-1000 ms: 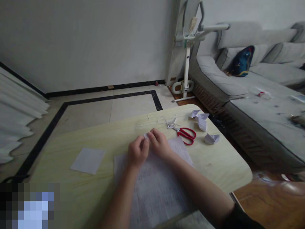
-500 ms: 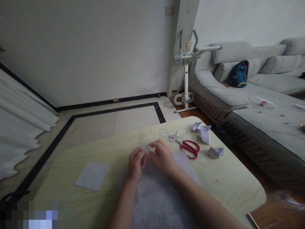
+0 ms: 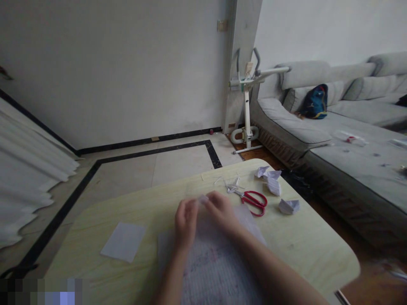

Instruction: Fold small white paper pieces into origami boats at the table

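Observation:
Between my two hands is a small piece of white paper [image 3: 202, 199], mostly covered by the fingers. My left hand [image 3: 186, 220] pinches its left side, and my right hand [image 3: 221, 212] grips it from the right. Below them a large lined sheet with writing [image 3: 219, 271] lies on the table, partly under my forearms. Right of my right hand rest red-handled scissors [image 3: 254, 202], their blades by some thin paper scraps [image 3: 233, 185]. A square of white paper [image 3: 124, 241] lies flat to the left.
Folded paper pieces [image 3: 272, 182] sit near the right edge of the pale wooden table [image 3: 302, 245], with another folded paper [image 3: 289, 206] closer to me. Beyond stand a grey sofa [image 3: 349, 169] and an exercise machine [image 3: 247, 101]. A white curtain [image 3: 28, 178] hangs at left.
Both hands have shifted slightly right and come closer together around the small paper. The view has tilted a little, so the table sits lower in the picture.

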Available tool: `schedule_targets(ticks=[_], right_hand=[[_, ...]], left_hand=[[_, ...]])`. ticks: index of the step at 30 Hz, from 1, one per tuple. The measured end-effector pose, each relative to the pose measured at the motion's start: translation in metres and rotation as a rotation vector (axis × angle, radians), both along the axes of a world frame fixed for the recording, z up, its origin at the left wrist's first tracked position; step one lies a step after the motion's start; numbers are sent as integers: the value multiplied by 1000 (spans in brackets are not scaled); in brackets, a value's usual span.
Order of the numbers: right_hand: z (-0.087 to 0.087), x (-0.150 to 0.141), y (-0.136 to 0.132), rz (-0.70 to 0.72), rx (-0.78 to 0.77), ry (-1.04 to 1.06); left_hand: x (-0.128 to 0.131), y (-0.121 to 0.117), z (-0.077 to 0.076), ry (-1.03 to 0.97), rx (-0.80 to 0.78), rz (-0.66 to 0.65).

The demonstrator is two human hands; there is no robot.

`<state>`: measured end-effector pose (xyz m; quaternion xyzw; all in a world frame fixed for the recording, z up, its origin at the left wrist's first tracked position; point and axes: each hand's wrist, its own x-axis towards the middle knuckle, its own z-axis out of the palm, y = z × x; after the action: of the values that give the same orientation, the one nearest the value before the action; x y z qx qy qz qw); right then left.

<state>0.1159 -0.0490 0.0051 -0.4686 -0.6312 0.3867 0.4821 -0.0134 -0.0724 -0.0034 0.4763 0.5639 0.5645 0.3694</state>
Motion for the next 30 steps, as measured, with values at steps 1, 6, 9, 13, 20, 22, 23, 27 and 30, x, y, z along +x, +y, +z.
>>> schedule_targets(ticks=[1, 6, 9, 13, 20, 22, 23, 27, 30], right_hand=[[1, 1, 0, 18, -26, 40], [2, 2, 0, 92, -103, 84], [0, -1, 0, 66, -84, 95], [-5, -4, 0, -1, -28, 146], [-7, -3, 2, -39, 117, 13], [-7, -3, 2, -20, 103, -12], [-7, -3, 2, -4, 96, -21], [-7, -2, 1, 54, 94, -50], [-5, -1, 1, 93, 100, -78]], left_hand=[[1, 1, 1, 22, 6, 15], [2, 2, 3, 67, 16, 0], [0, 3, 1, 47, -1, -1], [-1, 5, -3, 30, -9, 29], [0, 6, -5, 47, -21, -4], [0, 6, -4, 21, -21, 9], [-1, 7, -4, 9, -25, 13], [-2, 7, -4, 19, -15, 4], [-3, 7, -5, 43, 11, 4]])
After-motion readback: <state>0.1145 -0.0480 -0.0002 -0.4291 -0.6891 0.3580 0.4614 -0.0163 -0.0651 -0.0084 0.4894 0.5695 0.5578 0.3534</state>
